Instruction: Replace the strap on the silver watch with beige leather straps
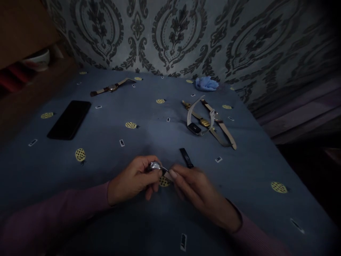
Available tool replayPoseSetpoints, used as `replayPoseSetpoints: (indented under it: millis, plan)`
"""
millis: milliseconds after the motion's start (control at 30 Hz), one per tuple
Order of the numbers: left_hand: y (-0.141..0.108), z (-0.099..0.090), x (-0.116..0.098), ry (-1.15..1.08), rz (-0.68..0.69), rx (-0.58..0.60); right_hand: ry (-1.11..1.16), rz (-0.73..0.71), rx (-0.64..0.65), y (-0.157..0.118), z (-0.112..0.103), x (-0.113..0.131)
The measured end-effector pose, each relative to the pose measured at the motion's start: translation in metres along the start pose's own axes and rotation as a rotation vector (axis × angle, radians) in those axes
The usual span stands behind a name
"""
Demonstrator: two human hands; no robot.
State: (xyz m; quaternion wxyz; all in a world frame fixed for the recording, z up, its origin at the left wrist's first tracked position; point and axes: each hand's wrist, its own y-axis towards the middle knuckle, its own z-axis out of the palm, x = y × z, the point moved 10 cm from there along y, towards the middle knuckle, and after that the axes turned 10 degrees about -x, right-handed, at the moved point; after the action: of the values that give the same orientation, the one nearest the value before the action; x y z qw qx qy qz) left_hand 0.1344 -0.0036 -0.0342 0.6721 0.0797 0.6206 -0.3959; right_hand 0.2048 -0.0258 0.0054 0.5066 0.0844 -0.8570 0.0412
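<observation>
My left hand (135,175) grips a silver watch case (155,166) between thumb and fingers, above the tabletop (106,131). My right hand (195,185) pinches a thin metal piece (165,169) at the case's four o'clock. A black strap (186,158) lies at that hand's eleven; from the case, a phone (69,120) rests toward ten, a gold watch (205,123) toward two.

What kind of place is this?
Probably a room in someone's home: it has a damask-patterned wall, a blue pineapple-print tablecloth and what looks like a bowl tucked in at the left.
</observation>
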Motion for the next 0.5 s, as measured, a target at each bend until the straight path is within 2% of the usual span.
replayPoseSetpoints:
  millis: [167,500]
  plan:
    - [0.0,0.001,0.001,-0.005,-0.02,-0.004,0.012,-0.024,0.002,0.002,-0.002,0.002]
    - [0.001,0.001,0.0,-0.022,-0.015,0.0,0.109,0.049,0.036,0.001,0.0,-0.009]
